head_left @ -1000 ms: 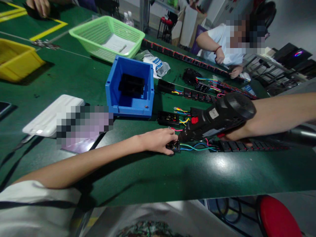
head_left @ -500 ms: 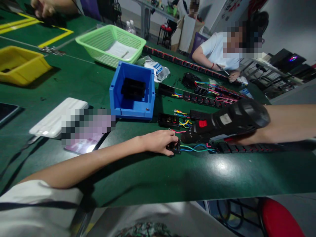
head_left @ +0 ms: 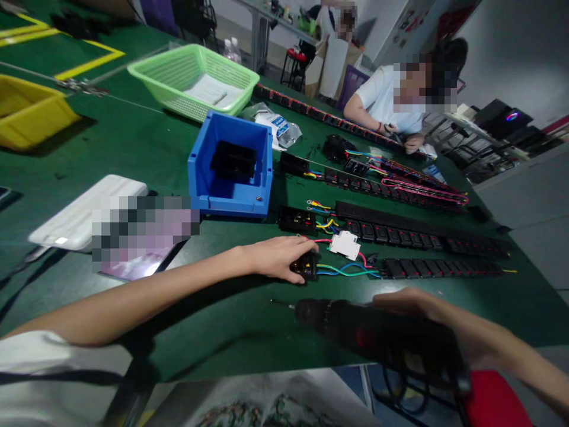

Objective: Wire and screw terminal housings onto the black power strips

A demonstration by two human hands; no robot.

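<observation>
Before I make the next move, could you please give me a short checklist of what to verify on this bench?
1. Black box steadied: ok, the left hand grips the black box between thumb and fingers.
2. Drill held: ok, the drill is in the right hand.
3. Bit clear of the left hand: ok, the bit is apart from it, on the near side.
4. Ring terminals beside the neighbouring box fastened: not ok, their ends lie loose.
5. Screws inside the gripped box seated: cannot tell, fingers cover part and details are too small.
</observation>
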